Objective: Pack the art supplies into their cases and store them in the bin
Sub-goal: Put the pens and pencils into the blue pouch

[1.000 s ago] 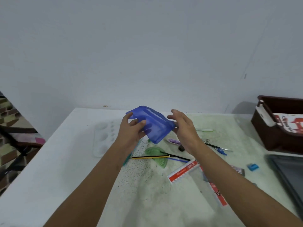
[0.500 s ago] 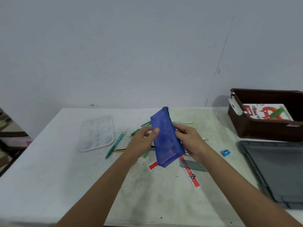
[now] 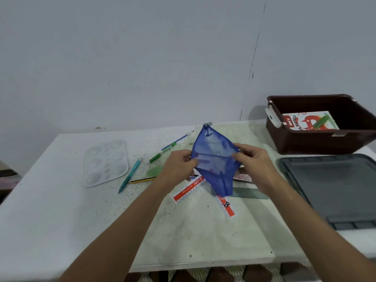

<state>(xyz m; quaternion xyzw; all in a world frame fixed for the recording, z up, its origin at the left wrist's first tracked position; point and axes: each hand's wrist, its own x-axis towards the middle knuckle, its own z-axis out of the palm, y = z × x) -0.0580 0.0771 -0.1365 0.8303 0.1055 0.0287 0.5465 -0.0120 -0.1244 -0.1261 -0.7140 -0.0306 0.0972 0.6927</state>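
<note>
A blue mesh zip pouch (image 3: 214, 159) hangs above the table's middle, pulled wide at its mouth. My left hand (image 3: 179, 166) pinches its left edge and my right hand (image 3: 253, 163) pinches its right edge. Under it lie red-and-white rulers (image 3: 188, 188), a grey ruler (image 3: 250, 193), a yellow-black pencil (image 3: 142, 180), a green protractor (image 3: 154, 171), a teal pen (image 3: 130, 176), a green pen (image 3: 162, 155) and a blue brush (image 3: 179, 139). The brown bin (image 3: 317, 141) stands at the back right and holds a pastel box (image 3: 305, 121).
A clear paint palette (image 3: 105, 161) lies at the left of the table. A dark grey lid (image 3: 333, 188) lies flat on the right, in front of the bin. The table's front edge (image 3: 203, 263) is near me, and a wall rises behind.
The pouch was turned from flat to upright and is now spread open between both hands. My view swung right, bringing the bin and lid further into sight.
</note>
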